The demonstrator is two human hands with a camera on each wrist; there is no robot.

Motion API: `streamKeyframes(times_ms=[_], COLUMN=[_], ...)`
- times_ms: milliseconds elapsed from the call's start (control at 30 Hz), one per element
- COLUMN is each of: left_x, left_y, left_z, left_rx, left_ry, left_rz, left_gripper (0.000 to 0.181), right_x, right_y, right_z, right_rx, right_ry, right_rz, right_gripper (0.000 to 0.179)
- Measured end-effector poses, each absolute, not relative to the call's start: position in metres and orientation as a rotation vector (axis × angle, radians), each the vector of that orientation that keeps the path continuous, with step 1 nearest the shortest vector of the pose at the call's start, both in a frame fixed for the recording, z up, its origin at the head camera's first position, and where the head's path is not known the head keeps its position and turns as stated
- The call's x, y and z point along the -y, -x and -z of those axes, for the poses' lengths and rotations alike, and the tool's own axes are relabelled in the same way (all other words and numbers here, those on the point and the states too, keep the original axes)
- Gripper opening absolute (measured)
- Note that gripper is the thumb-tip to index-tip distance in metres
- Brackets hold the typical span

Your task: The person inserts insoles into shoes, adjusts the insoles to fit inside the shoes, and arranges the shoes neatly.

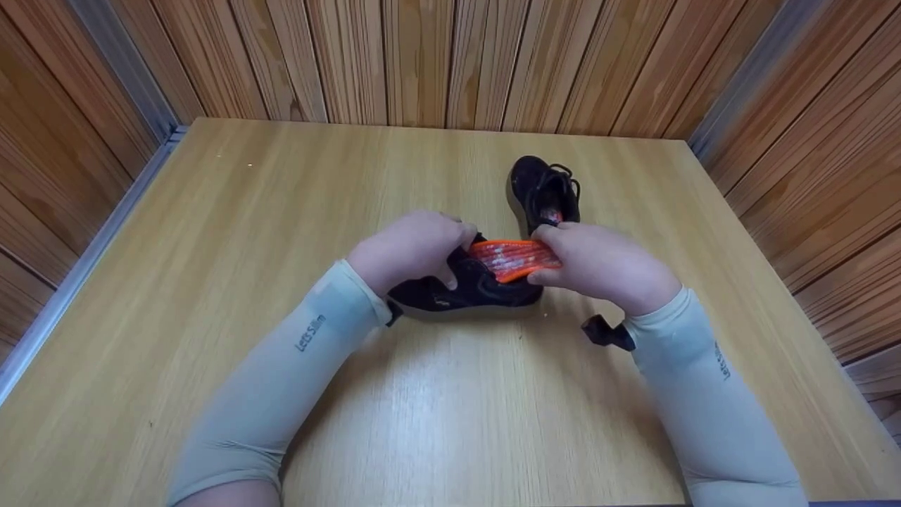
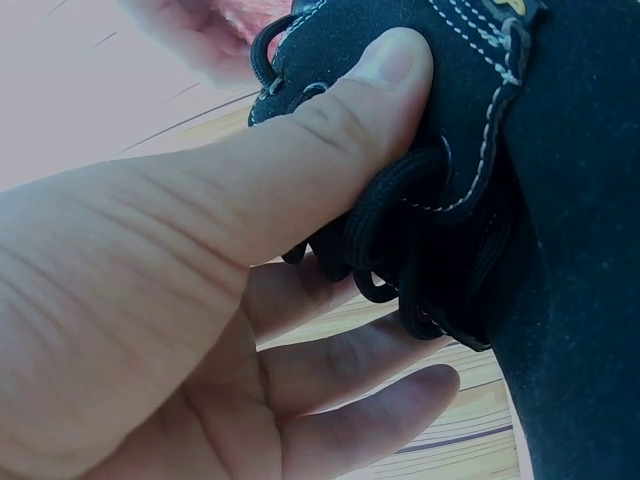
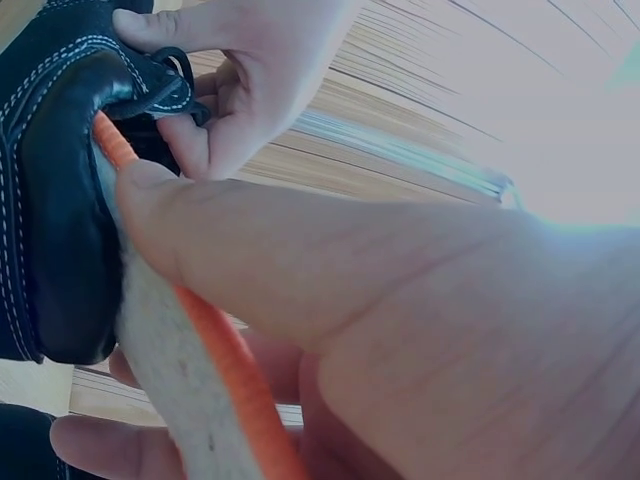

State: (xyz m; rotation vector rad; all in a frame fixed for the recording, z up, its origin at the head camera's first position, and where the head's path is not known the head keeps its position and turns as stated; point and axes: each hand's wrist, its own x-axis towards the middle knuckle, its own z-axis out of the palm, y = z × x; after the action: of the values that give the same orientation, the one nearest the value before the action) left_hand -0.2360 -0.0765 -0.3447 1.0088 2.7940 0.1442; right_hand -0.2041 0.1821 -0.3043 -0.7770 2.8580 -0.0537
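A black shoe with white stitching lies sideways near the middle of the table, its toe toward the left. My left hand grips its upper by the laces, thumb pressed on the black tongue side in the left wrist view. From the shoe's opening sticks out an orange-edged insole with a red, white-streaked face; its pale underside shows in the right wrist view. My right hand pinches the insole's outer end between thumb and fingers. The insole's front part is hidden inside the shoe.
A second black shoe stands just behind my right hand, toe pointing away, with something reddish inside. The wooden table is bounded by slatted wood walls at the back and sides. A dark wrist camera mount juts from the right sleeve.
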Motion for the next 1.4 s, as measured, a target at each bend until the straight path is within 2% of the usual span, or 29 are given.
streamKeyframes(times_ms=[467, 700, 1400], left_x=[0.079, 0.081, 0.079], left_y=[0.236, 0.236, 0.237], left_z=[0.344, 0.347, 0.345], left_rx=[-2.783, -2.799, -2.782], left_ry=[-1.009, -1.046, -1.038], left_rz=[-0.168, -0.201, -0.193], left_gripper=[0.049, 0.048, 0.050], right_x=[-0.185, -0.183, -0.176], right_y=[0.203, 0.203, 0.203], right_z=[0.299, 0.301, 0.306], right_rx=[-2.848, -2.873, -2.867], right_ry=[0.761, 0.790, 0.743], right_rz=[0.044, 0.020, -0.022], right_gripper=[0.051, 0.041, 0.054])
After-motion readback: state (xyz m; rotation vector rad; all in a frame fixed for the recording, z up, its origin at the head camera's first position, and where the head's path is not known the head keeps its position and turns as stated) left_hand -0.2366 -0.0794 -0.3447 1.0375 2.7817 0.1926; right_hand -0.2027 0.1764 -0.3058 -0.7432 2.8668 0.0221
